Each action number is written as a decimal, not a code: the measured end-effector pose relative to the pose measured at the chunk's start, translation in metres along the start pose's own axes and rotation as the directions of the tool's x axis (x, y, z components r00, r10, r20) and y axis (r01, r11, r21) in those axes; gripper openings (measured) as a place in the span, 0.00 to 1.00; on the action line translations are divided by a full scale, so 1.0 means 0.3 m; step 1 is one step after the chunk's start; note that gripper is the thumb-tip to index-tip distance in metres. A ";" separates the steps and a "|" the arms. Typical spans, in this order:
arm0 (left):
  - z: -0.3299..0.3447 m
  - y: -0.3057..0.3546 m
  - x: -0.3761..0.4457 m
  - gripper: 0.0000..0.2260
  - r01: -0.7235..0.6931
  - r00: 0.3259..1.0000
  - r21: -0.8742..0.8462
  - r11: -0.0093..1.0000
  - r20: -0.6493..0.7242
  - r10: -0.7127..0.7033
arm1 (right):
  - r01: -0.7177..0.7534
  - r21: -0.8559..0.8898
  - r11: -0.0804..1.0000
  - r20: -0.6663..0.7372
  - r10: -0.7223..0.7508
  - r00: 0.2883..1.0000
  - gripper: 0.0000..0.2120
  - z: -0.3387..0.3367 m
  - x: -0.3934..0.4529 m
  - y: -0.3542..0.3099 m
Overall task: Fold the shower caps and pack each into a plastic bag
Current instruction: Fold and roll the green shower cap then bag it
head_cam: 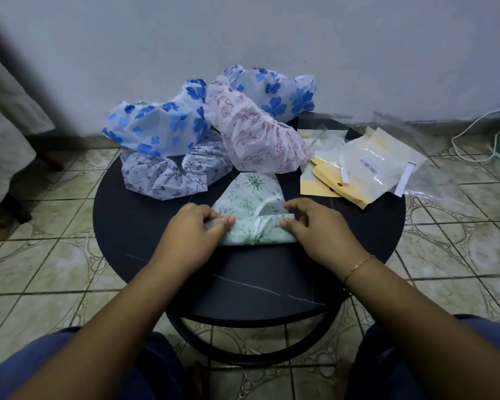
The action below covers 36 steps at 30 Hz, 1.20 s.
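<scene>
Resting on the near half of the round black table [145, 226], the green-patterned shower cap [250, 209] was held at both ends of its folded lower edge. The left end was pinched by the left hand [191, 230], the thumb and curled fingers closed on the fabric. The right end was gripped by the right hand [319, 228], its thumb pressed on the fold and its fingers curled above it. A thin gold bracelet [358, 267] was worn on the right wrist. The upper part of the cap was spread flat on the table, narrowing toward the far side.

Behind it, on the left, a white cap with dark small print [168, 174] was laid, and a blue-flowered cap [159, 125] was piled on top of it. A pink-patterned cap [254, 134] was placed in the middle, and a second blue-flowered cap [283, 90] was seen behind it, near the wall. On the right side of the table, a stack of plastic bags [364, 166] with yellow cards was kept.
</scene>
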<state>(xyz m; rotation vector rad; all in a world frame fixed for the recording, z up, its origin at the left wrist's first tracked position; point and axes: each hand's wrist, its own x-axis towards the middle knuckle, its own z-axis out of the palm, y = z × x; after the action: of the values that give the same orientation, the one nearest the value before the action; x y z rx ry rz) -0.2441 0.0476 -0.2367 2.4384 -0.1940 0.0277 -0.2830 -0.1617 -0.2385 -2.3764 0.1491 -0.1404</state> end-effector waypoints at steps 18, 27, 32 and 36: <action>-0.022 -0.078 0.061 0.38 -0.457 0.806 0.227 0.860 0.514 0.292 | 0.438 -0.275 0.856 0.235 -0.382 0.894 0.23 0.006 -0.042 0.015; -0.033 -0.081 0.047 0.28 -0.413 0.793 0.053 0.909 0.512 0.330 | 0.498 -0.244 0.833 0.257 -0.439 0.861 0.24 -0.001 -0.051 0.020; -0.041 -0.088 0.051 0.16 -0.320 0.851 -0.153 0.935 0.387 0.354 | 0.421 -0.120 0.899 0.232 -0.386 0.893 0.17 -0.016 -0.058 0.004; -0.058 -0.081 0.044 0.22 -0.246 0.892 -0.237 0.940 0.323 0.315 | 0.298 0.013 0.954 0.215 -0.294 0.931 0.14 -0.023 -0.051 -0.001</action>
<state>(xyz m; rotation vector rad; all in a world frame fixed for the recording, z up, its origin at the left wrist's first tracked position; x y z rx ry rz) -0.2270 0.0754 -0.2379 2.1865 -0.6839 -0.2959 -0.2990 -0.1640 -0.2340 -2.4019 -0.3154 -0.0227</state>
